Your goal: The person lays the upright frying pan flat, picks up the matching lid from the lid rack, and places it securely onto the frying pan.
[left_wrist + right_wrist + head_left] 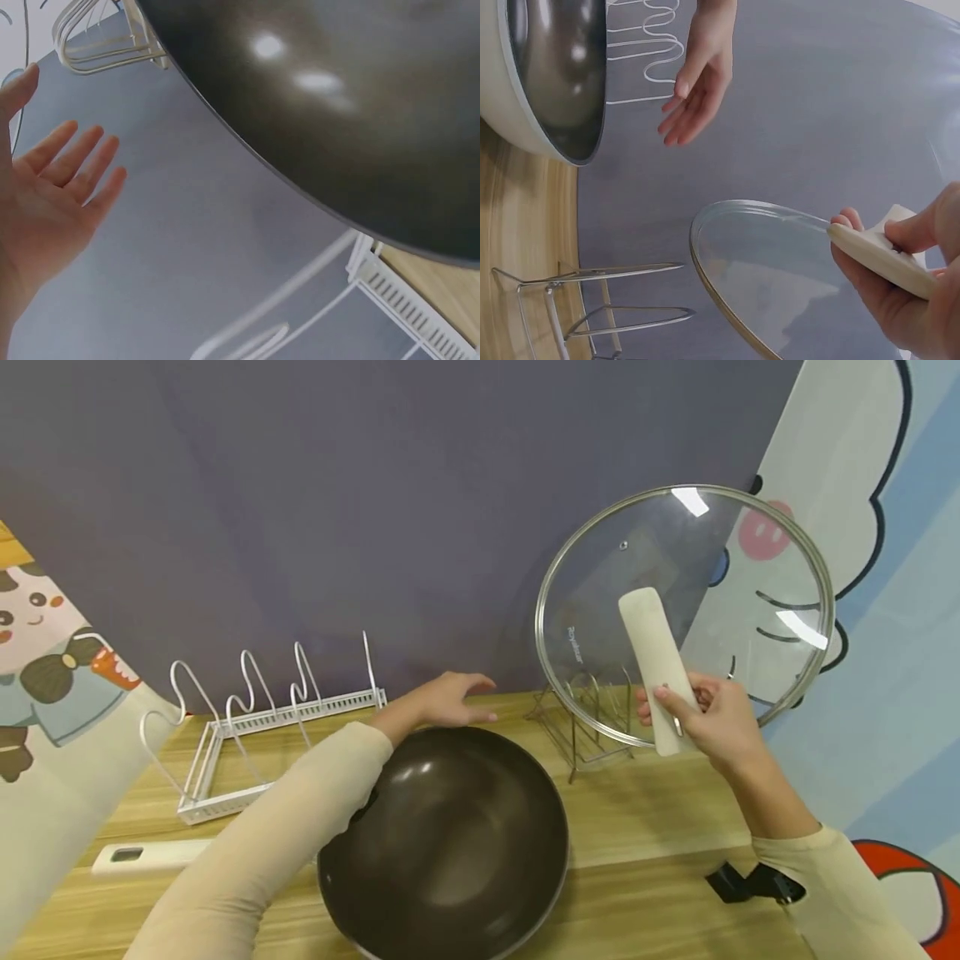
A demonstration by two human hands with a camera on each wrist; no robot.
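Observation:
In the head view my right hand (716,714) grips the cream handle (656,660) of a round glass lid (600,593) with a metal rim. The lid is held up on edge, above a small wire rack (577,743). My left hand (452,697) hovers past the far rim of a dark wok (450,843), fingers spread and holding nothing. The left wrist view shows that hand's open palm (52,206) apart from the wok. Seen from the right wrist, the thumb and fingers (885,292) wrap the lid's handle.
A white wire rack (255,735) with curved dividers stands at the left of the wooden table (637,893). The wok's cream handle (150,856) points left, partly behind my left sleeve. A grey panel (375,527) rises behind. A black strap or clip (753,883) sits by my right cuff.

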